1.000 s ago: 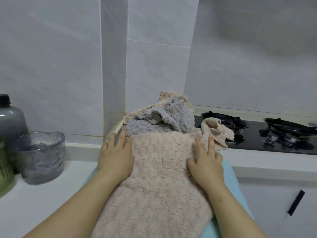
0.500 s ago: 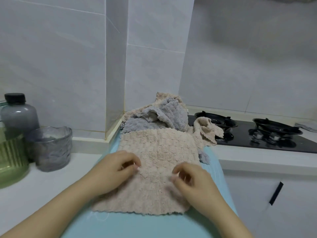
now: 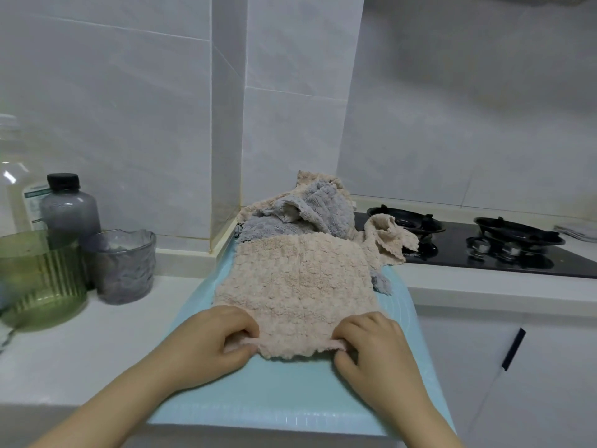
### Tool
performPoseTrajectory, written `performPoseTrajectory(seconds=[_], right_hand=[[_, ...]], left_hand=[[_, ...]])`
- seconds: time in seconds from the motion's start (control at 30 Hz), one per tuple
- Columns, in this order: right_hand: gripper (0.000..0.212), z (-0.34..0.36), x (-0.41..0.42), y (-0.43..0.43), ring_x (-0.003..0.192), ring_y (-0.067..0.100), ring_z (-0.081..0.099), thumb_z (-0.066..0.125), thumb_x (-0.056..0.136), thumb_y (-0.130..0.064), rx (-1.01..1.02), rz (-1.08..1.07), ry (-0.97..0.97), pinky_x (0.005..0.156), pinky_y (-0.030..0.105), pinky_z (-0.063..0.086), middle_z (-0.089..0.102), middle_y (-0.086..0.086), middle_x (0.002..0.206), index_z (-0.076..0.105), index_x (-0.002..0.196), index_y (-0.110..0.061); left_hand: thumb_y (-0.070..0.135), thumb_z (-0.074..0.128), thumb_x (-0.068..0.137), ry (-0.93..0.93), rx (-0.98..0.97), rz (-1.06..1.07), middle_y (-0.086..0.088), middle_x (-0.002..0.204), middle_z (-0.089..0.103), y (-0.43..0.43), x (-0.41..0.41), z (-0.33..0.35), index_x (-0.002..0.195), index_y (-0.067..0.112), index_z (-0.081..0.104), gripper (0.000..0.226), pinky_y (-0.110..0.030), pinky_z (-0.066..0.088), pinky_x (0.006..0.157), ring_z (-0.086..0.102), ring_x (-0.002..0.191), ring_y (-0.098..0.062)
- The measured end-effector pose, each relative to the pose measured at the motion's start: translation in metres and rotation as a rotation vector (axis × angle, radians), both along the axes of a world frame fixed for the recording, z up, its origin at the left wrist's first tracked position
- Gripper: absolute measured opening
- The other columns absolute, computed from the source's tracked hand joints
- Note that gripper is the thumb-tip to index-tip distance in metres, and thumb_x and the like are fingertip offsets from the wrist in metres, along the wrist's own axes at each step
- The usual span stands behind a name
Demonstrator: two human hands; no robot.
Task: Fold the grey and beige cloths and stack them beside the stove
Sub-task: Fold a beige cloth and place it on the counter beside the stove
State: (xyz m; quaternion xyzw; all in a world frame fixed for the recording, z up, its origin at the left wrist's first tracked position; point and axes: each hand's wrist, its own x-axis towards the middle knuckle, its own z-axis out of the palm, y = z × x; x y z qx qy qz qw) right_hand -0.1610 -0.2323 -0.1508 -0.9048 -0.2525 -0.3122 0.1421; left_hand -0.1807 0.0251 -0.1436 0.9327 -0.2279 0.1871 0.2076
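Beige terry cloth (image 3: 300,286) lies flat on the pale blue mat (image 3: 290,392), one single piece. Its near edge is caught at both corners: the left hand (image 3: 213,341) pinches one, the right hand (image 3: 371,347) the other, fingers curled round the hem. Behind it sits a crumpled heap (image 3: 310,215) (grey and beige mixed, the count unclear), reaching the edge of the two-burner gas stove (image 3: 484,257).

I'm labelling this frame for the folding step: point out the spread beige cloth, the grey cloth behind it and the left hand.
beige cloth (image 3: 300,286), head view, middle of its flat top face
grey cloth (image 3: 329,208), head view, raised fold in the heap
left hand (image 3: 216,337), head view, back of the hand
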Motion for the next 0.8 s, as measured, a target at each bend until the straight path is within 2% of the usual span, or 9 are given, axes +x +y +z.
performPoseTrajectory(seconds=[0.07, 0.2, 0.33, 0.43, 0.53, 0.6, 0.67, 0.73, 0.8], right_hand=[[0.022, 0.002, -0.002, -0.001, 0.072, 0.013, 0.055, 0.041, 0.068, -0.028, 0.035, -0.060, -0.093, 0.067, 0.022, 0.037, 0.063, -0.017, 0.075, 0.063, 0.067, -0.027], [0.025, 0.006, -0.003, -0.003, 0.069, 0.019, 0.056, 0.035, 0.070, -0.019, 0.138, -0.185, -0.184, 0.068, 0.024, 0.030, 0.063, -0.011, 0.075, 0.059, 0.065, -0.021], [0.021, 0.005, -0.003, -0.001, 0.067, 0.018, 0.058, 0.041, 0.067, -0.018, 0.124, -0.282, -0.154, 0.062, 0.025, 0.036, 0.063, -0.013, 0.072, 0.061, 0.069, -0.024], [0.020, 0.003, -0.005, -0.002, 0.062, 0.019, 0.060, 0.055, 0.056, -0.015, 0.084, -0.314, -0.103, 0.059, 0.025, 0.037, 0.065, -0.011, 0.066, 0.065, 0.070, -0.025], [0.020, 0.004, -0.007, -0.016, 0.061, 0.025, 0.061, 0.054, 0.058, -0.006, 0.213, -0.305, -0.084, 0.058, 0.027, 0.035, 0.066, -0.008, 0.066, 0.066, 0.067, -0.020], [0.022, 0.007, -0.009, -0.029, 0.070, 0.028, 0.062, 0.052, 0.068, -0.002, 0.287, -0.300, -0.050, 0.062, 0.030, 0.036, 0.068, -0.005, 0.073, 0.068, 0.073, -0.018], [0.024, 0.010, -0.012, -0.037, 0.088, 0.027, 0.058, 0.051, 0.084, -0.003, 0.318, -0.304, 0.090, 0.073, 0.032, 0.036, 0.069, -0.003, 0.088, 0.069, 0.091, -0.018], [0.021, 0.011, -0.012, -0.042, 0.100, 0.022, 0.052, 0.051, 0.091, -0.013, 0.290, -0.254, 0.213, 0.080, 0.030, 0.034, 0.066, -0.004, 0.097, 0.065, 0.104, -0.021], [0.018, 0.010, -0.013, -0.044, 0.100, 0.018, 0.049, 0.051, 0.093, -0.020, 0.268, -0.211, 0.273, 0.077, 0.027, 0.033, 0.064, -0.006, 0.096, 0.064, 0.104, -0.023]], left_hand=[[0.059, 0.038, 0.072, -0.035, 0.005, 0.024, 0.029, 0.078, 0.051, -0.002, -0.003, 0.000, 0.093, 0.032, 0.060, 0.041, -0.006, 0.037, 0.071, 0.048, 0.082, 0.013], [0.061, 0.037, 0.070, -0.010, 0.065, 0.045, 0.028, 0.092, 0.051, -0.006, -0.008, 0.003, 0.106, 0.037, 0.053, 0.047, -0.009, 0.037, 0.080, 0.046, 0.087, 0.007], [0.020, 0.050, 0.080, -0.019, -0.012, 0.163, 0.018, 0.074, 0.050, -0.007, -0.012, 0.005, 0.096, 0.026, 0.054, 0.018, -0.016, 0.037, 0.065, 0.046, 0.068, 0.001], [0.004, 0.048, 0.078, 0.013, -0.100, 0.222, 0.012, 0.076, 0.053, -0.004, -0.012, 0.005, 0.091, 0.027, 0.050, 0.026, -0.017, 0.037, 0.062, 0.046, 0.065, -0.004], [0.002, 0.046, 0.078, 0.011, -0.072, 0.208, 0.014, 0.079, 0.050, -0.004, -0.014, 0.007, 0.085, 0.036, 0.043, 0.035, -0.016, 0.037, 0.064, 0.047, 0.070, -0.006], [0.006, 0.048, 0.082, -0.018, -0.079, 0.227, 0.015, 0.089, 0.052, -0.005, -0.015, 0.006, 0.099, 0.035, 0.048, 0.034, -0.013, 0.038, 0.068, 0.050, 0.078, -0.007], [0.025, 0.054, 0.086, -0.022, -0.090, 0.218, 0.015, 0.103, 0.051, -0.005, -0.018, 0.007, 0.116, 0.031, 0.049, 0.031, -0.009, 0.038, 0.072, 0.052, 0.088, -0.004], [0.060, 0.043, 0.078, 0.041, 0.058, 0.159, 0.016, 0.112, 0.049, -0.005, -0.019, 0.009, 0.123, 0.033, 0.046, 0.053, -0.009, 0.037, 0.079, 0.050, 0.098, -0.003], [0.062, 0.035, 0.078, 0.086, 0.311, 0.150, 0.013, 0.116, 0.052, -0.008, -0.018, 0.015, 0.123, 0.031, 0.048, 0.055, -0.017, 0.037, 0.085, 0.048, 0.107, -0.007]])
